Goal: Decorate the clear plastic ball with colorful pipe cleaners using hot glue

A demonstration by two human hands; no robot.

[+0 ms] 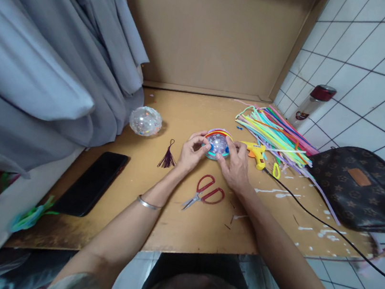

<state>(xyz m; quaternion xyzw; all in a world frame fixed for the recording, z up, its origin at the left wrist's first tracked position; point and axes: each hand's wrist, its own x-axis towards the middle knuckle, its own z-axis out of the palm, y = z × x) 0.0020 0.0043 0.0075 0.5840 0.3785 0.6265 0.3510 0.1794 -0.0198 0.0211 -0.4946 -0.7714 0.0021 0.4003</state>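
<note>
Both hands are at a clear ball (218, 144) with a rainbow-coloured arc of strips over its far side and blue pieces at the two ends of the arc. My left hand (193, 152) grips its left side, thumb and forefinger near the left blue piece. On the right side, my right hand (235, 165) is closed on the ball, fingers by the other blue piece. Red-handled scissors (204, 194) lie partly open, nearer to me. A dark purple tassel (168, 156) rests left of my left hand. Just right of my right hand lies a yellow glue gun (258, 155).
Another clear ball (145, 121) sits by the grey curtain (115, 55). Colourful pipe cleaners (277, 133) are heaped at back right, near a bottle (310, 106) and a brown bag (363, 189). A black phone (92, 182) lies left; the gun's cord (312, 214) crosses the right side.
</note>
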